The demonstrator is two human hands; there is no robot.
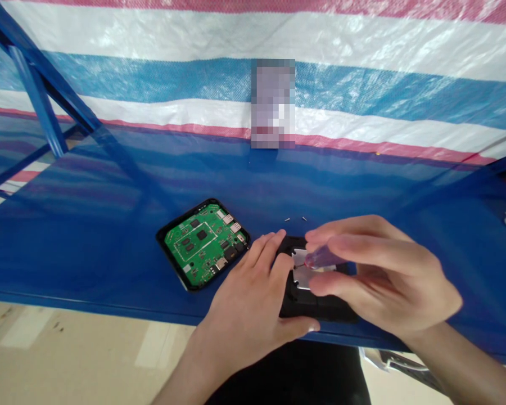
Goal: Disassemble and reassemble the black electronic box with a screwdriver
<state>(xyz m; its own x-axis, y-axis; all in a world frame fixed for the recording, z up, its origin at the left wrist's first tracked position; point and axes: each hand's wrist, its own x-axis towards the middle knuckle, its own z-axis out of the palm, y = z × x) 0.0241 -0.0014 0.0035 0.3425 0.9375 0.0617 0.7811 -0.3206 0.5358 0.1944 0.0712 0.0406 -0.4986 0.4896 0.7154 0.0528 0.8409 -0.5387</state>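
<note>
- Head view: a black plastic case half is held on a glossy blue tabletop, close to its front edge. A silver metal shield plate is seated in the case half and partly hidden by fingers.
- Left hand is spread across the case half and clasps it, with fingers laid on top and the thumb along the near side.
- Right hand is closed on a purple-handled screwdriver, which is pinched between thumb and fingers above the plate. Its tip is hidden.
- Just left of the left hand, a green circuit board is lying inside a square black case tray. Black chips are mounted on the board, and silver ports line its edges.
- Two tiny metal screws are lying apart on the tabletop, beyond the hands.
- Behind the table, a woven striped tarpaulin in red, white and blue is hung, and it is mirrored in the tabletop. A blue steel strut is seen at the left.
</note>
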